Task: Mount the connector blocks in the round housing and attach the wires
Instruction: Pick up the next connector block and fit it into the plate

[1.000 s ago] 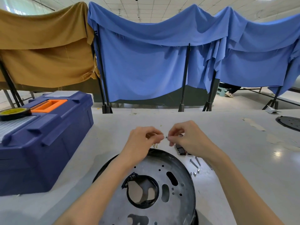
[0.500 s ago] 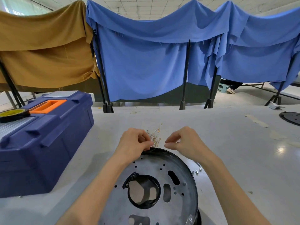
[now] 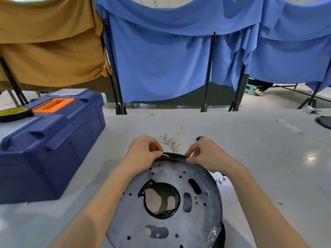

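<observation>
Left hand [image 3: 143,153]: fingers curled, thumb and forefinger pinching small white piece [image 3: 165,155], possibly a wire end; too small to tell. Held just above far rim of round housing [image 3: 206,212].
Right hand [image 3: 206,155]: fingers curled, thumb and fingertips gripping same far rim. Hands apart, near each other.
Round housing: on table [image 3: 259,158], tilted towards camera, directly before person.
Wires [image 3: 172,142]: loose bundle on table, just beyond hands.
Blue toolbox [image 3: 53,140]: lid closed, contents hidden; tape roll [image 3: 14,113] on lid.
</observation>
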`<state>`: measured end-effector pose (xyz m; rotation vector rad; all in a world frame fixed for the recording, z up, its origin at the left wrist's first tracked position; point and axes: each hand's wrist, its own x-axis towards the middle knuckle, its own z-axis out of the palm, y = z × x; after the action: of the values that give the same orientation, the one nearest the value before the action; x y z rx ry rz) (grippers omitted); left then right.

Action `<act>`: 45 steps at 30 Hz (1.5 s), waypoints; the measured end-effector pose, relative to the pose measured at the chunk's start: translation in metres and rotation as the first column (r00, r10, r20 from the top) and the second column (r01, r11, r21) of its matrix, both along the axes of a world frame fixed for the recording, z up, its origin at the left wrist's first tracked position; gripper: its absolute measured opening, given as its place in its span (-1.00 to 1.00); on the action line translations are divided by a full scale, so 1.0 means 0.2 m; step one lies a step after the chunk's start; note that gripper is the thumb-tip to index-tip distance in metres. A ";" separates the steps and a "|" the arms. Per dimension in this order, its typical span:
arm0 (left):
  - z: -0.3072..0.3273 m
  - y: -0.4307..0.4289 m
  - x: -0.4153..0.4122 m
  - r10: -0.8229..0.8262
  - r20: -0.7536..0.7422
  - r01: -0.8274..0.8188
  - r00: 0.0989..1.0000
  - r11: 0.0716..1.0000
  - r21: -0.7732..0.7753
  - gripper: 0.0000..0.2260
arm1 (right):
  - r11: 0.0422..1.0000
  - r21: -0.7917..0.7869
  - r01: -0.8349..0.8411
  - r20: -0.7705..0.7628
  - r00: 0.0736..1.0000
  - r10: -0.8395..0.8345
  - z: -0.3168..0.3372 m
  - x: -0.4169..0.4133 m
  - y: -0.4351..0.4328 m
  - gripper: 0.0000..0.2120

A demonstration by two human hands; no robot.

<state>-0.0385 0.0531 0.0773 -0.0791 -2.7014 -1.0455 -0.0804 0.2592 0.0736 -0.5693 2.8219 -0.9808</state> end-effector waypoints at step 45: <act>-0.14 0.20 0.06 -0.117 -0.185 0.027 0.976 0.904 -0.427 -0.85 | 0.979 0.170 -0.112 0.160 0.983 0.085 0.04 0.05 0.01 -0.68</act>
<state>-0.0275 0.0923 0.0499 -0.3473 -2.6954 -0.4181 -0.0711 0.2621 0.0825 -0.5806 2.6810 -0.7123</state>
